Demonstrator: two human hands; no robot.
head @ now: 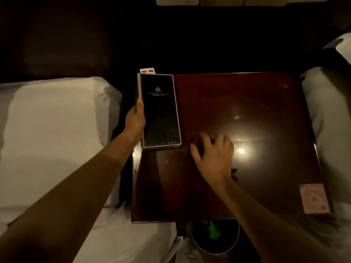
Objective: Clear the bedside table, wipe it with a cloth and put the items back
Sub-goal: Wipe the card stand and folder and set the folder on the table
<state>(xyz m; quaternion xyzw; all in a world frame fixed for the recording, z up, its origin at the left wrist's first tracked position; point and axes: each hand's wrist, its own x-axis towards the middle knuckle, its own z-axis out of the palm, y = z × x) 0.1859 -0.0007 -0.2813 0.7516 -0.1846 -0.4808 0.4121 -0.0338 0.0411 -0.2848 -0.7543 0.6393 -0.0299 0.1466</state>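
Your left hand [135,118] grips folder [160,111] edge, remote [147,70] under it overhanging table [266,103] rim; could slide off. Right hand [212,156] pressing dark cloth [199,147], blurred.

Right hand [213,156] motion-blurred at the fingertips; dark item under the palm mostly covered, identity not determinable. Grip state on that item unclear. Remote control [147,70] hidden behind the black folder [160,111], only its top end with two buttons exposed. Folder lettering too small to read. Left-hand fingers concealed beneath the folder's edge. Pink card [314,198] at the tabletop [266,103] corner blurred, print illegible. Bin [214,238] partly hidden under the tabletop edge; green contents indistinct. Both forearms cut off by the bottom edge.
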